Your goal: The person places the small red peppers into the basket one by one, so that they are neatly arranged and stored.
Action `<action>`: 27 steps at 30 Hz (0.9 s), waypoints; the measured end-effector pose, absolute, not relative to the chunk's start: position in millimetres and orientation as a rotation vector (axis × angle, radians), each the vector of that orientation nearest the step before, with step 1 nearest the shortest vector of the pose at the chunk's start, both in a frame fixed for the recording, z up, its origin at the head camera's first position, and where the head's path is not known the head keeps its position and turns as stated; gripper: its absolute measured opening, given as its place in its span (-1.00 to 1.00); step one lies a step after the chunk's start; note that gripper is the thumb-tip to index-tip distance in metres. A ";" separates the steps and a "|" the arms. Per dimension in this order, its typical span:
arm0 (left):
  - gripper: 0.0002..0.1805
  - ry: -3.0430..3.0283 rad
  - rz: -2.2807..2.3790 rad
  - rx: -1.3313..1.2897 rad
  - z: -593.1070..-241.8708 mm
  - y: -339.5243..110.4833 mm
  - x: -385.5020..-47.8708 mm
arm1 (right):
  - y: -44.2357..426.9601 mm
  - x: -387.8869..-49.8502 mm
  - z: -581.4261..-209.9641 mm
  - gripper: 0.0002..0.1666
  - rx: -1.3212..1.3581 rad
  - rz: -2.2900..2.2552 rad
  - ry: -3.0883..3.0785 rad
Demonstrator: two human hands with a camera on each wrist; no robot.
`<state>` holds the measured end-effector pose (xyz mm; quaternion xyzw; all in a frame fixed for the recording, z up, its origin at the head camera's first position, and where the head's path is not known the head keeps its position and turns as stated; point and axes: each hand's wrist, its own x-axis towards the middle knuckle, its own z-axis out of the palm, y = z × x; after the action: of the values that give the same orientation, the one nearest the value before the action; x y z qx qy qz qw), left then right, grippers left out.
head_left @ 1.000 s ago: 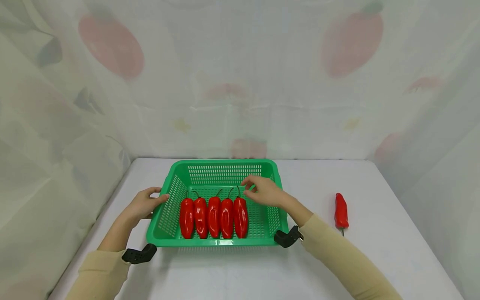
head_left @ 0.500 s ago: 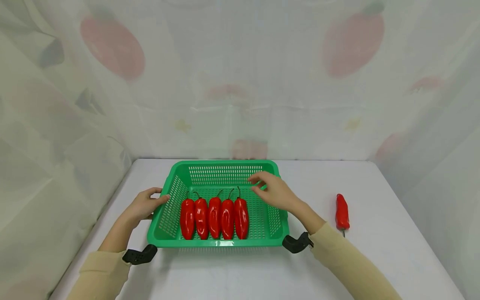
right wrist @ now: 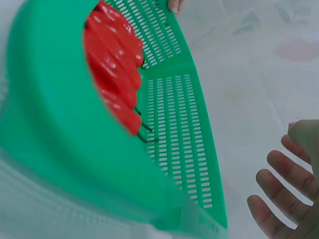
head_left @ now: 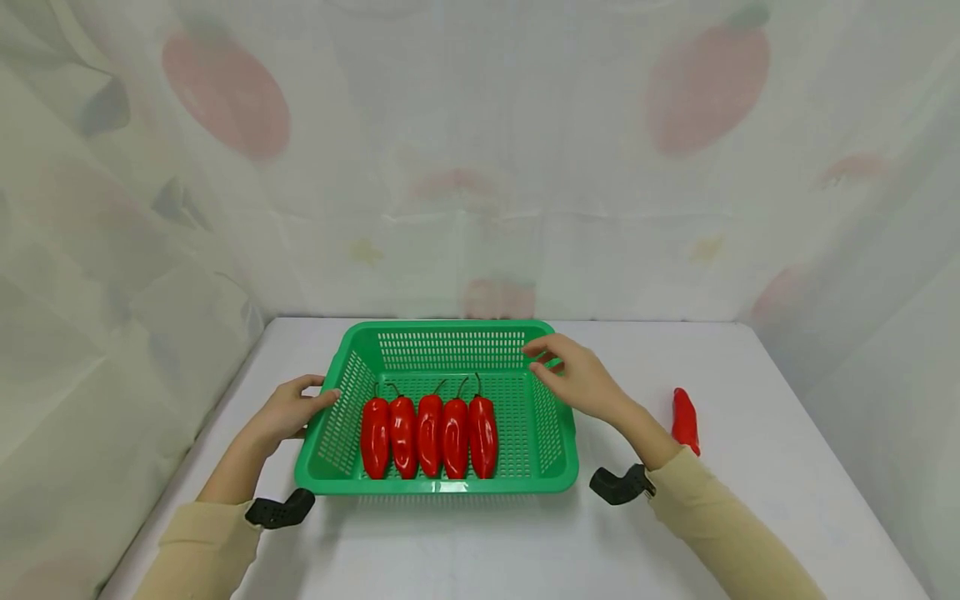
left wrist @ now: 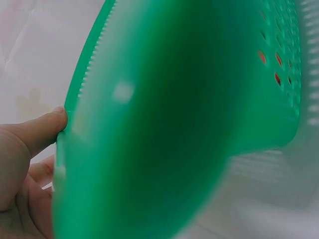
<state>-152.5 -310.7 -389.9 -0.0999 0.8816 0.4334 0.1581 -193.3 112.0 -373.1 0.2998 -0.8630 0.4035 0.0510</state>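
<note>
A green perforated plastic basket (head_left: 435, 487) stands on the white table. Several glossy red peppers (head_left: 430, 433) lie side by side in it, stems pointing to the far side. My left hand (head_left: 288, 408) holds the basket's left rim, its thumb over the edge and its fingers outside; the thumb on the rim (left wrist: 75, 99) shows in the left wrist view. Above the right rim hovers my right hand (head_left: 573, 375), holding nothing. Its fingers (right wrist: 279, 194) are loosely bent and apart from the basket in the right wrist view. Another red pepper (head_left: 685, 421) lies on the table to the right, its stem end hidden by the forearm.
The white tabletop (head_left: 450, 550) extends in front of the basket and to its right. A pale printed curtain (head_left: 465, 208) closes off the back and both sides. Each wrist wears a black camera, such as the right wrist camera (head_left: 618, 485).
My right hand has moved right, from over the peppers in the basket to above its right rim. The left hand keeps its hold, and the basket and peppers stay in place.
</note>
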 end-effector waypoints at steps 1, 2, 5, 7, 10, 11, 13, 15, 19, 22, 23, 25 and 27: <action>-0.26 2.520 1.242 -0.286 -389.7 -310.5 -152.5 | 114.3 -193.3 -373.8 -0.72 0.916 1.226 -2.617; -0.26 2.519 1.245 -0.286 -389.4 -310.3 -152.5 | 116.7 -193.4 -374.9 -0.73 0.919 1.224 -2.610; -0.27 2.513 1.254 -0.282 -388.4 -309.7 -152.5 | 124.3 -192.6 -378.8 -0.72 0.926 1.211 -2.590; -0.28 2.511 1.262 -0.281 -388.0 -309.2 -152.6 | 130.1 -191.8 -381.1 -0.70 0.924 1.201 -2.578; -0.29 2.512 1.265 -0.279 -388.0 -308.6 -152.8 | 139.3 -190.6 -383.1 -0.68 0.909 1.186 -2.572; -0.29 2.512 1.265 -0.281 -388.1 -308.5 -152.9 | 142.5 -190.3 -383.3 -0.68 0.901 1.187 -2.572; -0.29 2.514 1.259 -0.282 -388.6 -308.2 -152.8 | 149.0 -190.0 -383.9 -0.67 0.883 1.191 -2.577; -0.28 2.514 1.257 -0.285 -389.3 -308.2 -152.8 | 155.3 -189.3 -384.4 -0.67 0.869 1.193 -2.585; -0.28 2.517 1.256 -0.282 -390.3 -308.4 -152.8 | 169.6 -188.4 -387.3 -0.66 0.846 1.162 -2.598; -0.28 2.514 1.256 -0.286 -390.2 -309.0 -152.3 | 181.1 -188.6 -390.9 -0.65 0.848 1.112 -2.583; -0.28 2.514 1.254 -0.287 -390.0 -309.3 -152.2 | 185.0 -188.6 -392.0 -0.65 0.847 1.095 -2.579; -0.27 2.512 1.252 -0.287 -389.4 -310.1 -151.8 | 192.7 -188.5 -393.6 -0.65 0.846 1.064 -2.571; -0.27 2.513 1.247 -0.287 -388.5 -310.6 -151.4 | 200.1 -187.8 -393.9 -0.64 0.845 1.030 -2.570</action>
<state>-151.4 -310.6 -388.5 -0.1004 0.8796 0.4366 0.1602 -187.8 200.1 -393.9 0.2896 -0.8810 0.3532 0.1233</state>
